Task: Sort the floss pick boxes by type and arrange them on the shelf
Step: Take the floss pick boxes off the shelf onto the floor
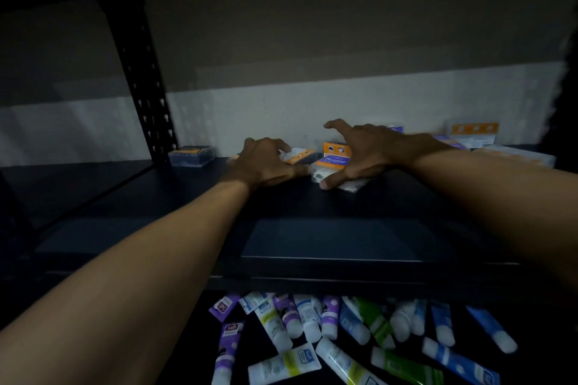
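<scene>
Forearms (131, 262), both mine, reaching in over the front edge of the shelf (312, 228). Beneath them, one level down: loose tubes (312, 331), purple, green and blue, in a heap; not floss stock.

Listed left to right on the shelf:

1. Dark-lidded box (191, 156), well out to the left of my left hand, standing alone near the upright post (140, 72).
2. Left hand (262, 162), fingers curled over an orange-tabbed box (297, 156). It appears to grip it, though blur hides the fingertips.
3. Round box (333, 159), orange label, lying between my two hands and touching the right one.
4. Right hand (359, 153), fingers spread wide above the Round box, thumb down at its near edge, closing on nothing yet.
5. Back-row boxes (472, 134), beyond my right wrist against the wall, one upright with an orange header, others flat just beside it.

Status, by my judgement: early. Stock is scattered in three loose groups, no rows formed and types mixed. Remaining: gather the pair under my hands, match them to like boxes, and line everything up.
</scene>
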